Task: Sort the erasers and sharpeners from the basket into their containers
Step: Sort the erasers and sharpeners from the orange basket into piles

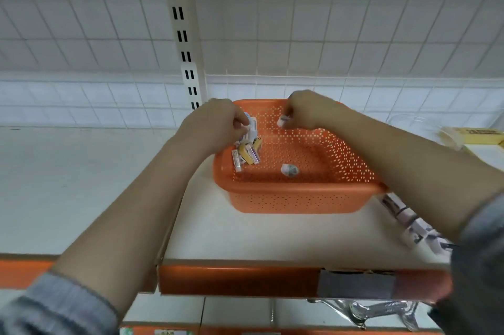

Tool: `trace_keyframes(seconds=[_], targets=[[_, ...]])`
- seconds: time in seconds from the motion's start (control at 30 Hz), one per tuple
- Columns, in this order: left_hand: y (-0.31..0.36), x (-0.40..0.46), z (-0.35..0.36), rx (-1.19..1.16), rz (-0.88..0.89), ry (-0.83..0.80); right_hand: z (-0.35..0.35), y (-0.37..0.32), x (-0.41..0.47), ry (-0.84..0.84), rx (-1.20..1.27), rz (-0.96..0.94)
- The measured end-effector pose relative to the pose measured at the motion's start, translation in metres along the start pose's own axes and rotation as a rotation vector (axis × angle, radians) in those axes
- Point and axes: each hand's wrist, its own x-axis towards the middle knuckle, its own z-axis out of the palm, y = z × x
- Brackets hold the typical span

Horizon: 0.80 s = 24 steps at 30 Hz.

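An orange perforated basket (300,198) stands on the white shelf. In its near left corner lies a small pile of wrapped erasers (246,156), yellow and white. A single small wrapped item (289,170) lies near the basket's front middle. My left hand (215,124) is over the basket's left rim and pinches a white item (252,127) just above the pile. My right hand (308,110) is over the far side of the basket and pinches a small white item (283,119).
A row of small white packaged items (409,222) lies on the shelf right of the basket, partly under my right forearm. A clear container (406,123) and a yellow box (474,136) sit at the far right. A slotted upright post (185,56) rises behind the basket.
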Motion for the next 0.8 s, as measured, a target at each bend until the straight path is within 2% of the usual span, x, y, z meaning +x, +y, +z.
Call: trace_keyframes(seconds=[0.2,0.27,0.33,0.47,0.57,0.7,0.8], targets=[[0.015,0.045,0.027,0.293,0.269,-0.392,-0.019,0.011,-0.105,0.459,0.485,0.308],[0.018,0.051,0.034,0.382,0.279,-0.479,-0.015,0.01,-0.134,0.61,0.631,0.371],[0.02,0.055,0.037,0.437,0.272,-0.521,-0.007,0.008,-0.151,0.67,0.732,0.405],[0.02,0.056,0.038,0.596,0.311,-0.511,0.006,0.007,-0.163,0.67,0.826,0.427],[0.022,0.055,0.04,0.614,0.32,-0.5,0.009,0.005,-0.165,0.689,0.823,0.427],[0.025,0.056,0.029,0.443,0.273,-0.446,0.009,0.005,-0.17,0.722,0.822,0.457],[0.037,0.051,0.014,0.223,0.226,-0.306,0.006,0.013,-0.182,0.777,0.803,0.53]])
